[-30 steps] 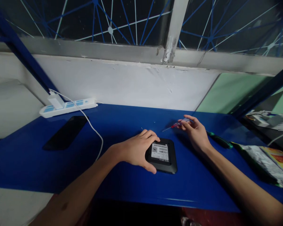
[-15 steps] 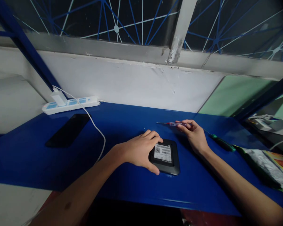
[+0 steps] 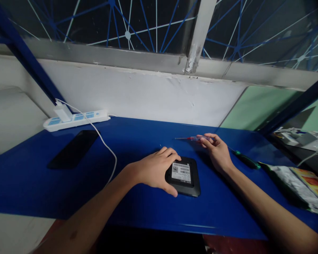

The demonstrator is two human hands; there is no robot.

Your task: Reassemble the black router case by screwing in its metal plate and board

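Note:
A flat black square device (image 3: 184, 189) lies on the blue table with its white printed label and QR code facing up. My left hand (image 3: 156, 169) grips it along its left side, thumb at the near edge and fingers over the far edge, hiding that side. To the right and beyond the device, my right hand (image 3: 216, 148) holds a small screwdriver (image 3: 193, 138) with a clear and red handle. Its thin shaft points left, roughly level, apart from the device. A second screwdriver (image 3: 246, 159) with a green and black handle lies just right of my right hand.
At the left lie a black smartphone (image 3: 74, 150) and a white power strip (image 3: 76, 120) with a charger plugged in. Its white cable (image 3: 106, 145) runs toward my left forearm. On the right, a shiny packet (image 3: 296, 187) rests on the blue table (image 3: 143, 130). A wall stands behind.
The camera view has shifted slightly, moving the scene a little to the left. Both hands keep their holds, and the device and screwdrivers show no clear movement on the table.

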